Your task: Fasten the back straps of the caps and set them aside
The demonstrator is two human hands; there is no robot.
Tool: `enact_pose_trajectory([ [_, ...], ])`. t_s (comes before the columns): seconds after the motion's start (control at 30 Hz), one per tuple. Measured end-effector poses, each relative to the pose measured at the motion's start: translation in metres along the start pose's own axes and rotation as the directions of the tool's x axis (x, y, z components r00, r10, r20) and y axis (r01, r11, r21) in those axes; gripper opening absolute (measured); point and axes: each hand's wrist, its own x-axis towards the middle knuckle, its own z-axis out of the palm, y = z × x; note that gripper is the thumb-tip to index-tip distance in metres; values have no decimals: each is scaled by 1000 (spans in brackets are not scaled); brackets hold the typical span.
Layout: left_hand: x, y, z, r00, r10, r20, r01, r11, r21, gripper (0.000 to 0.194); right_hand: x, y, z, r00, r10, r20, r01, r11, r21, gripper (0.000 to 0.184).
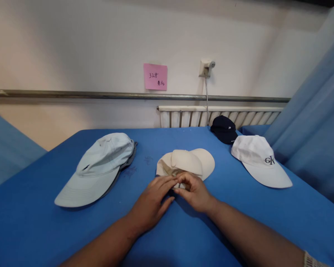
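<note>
A cream baseball cap (187,161) lies in the middle of the bed, its brim pointing to the right and away from me. At its near edge, my right hand (195,191) pinches a small part of the cap, which looks like the back strap, between thumb and fingers. My left hand (153,200) rests against the same edge. Its fingers are stretched out and touch the cap, while the thumb stands apart below them. The fingers cover much of the strap, so any fastening there is hidden.
On the left, a pale blue cap (102,159) sits on top of a darker one. A white cap (256,155) and a navy cap (224,129) are at the right. Behind the blue sheet (167,230) stand a white rail (183,108) and the wall. A blue curtain (314,104) hangs at right.
</note>
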Motion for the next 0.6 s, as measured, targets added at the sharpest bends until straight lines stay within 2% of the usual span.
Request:
enact_pose_trajectory([
  [0.17, 5, -4, 2, 996, -86, 5, 86, 994, -60, 19, -6, -6, -1, 991, -28, 127, 46, 989, -142, 42],
  [0.3, 6, -3, -2, 988, -106, 112, 115, 990, -79, 23, -6, -8, -3, 980, -100, 171, 153, 929, -337, 57],
  [0.4, 10, 5, -2, 986, -111, 123, 121, 990, -73, 16, -5, -10, -2, 951, -189, 245, 278, 871, -406, 66],
  [0.5, 13, 11, 0, 979, -159, 126, 180, 969, -172, 4, -6, -14, -1, 928, -233, 292, 348, 825, -445, 65],
  [0.6, 12, 11, 3, 957, -237, 168, 284, 882, -375, 12, -6, -14, -1, 929, -211, 304, 337, 821, -460, 63],
])
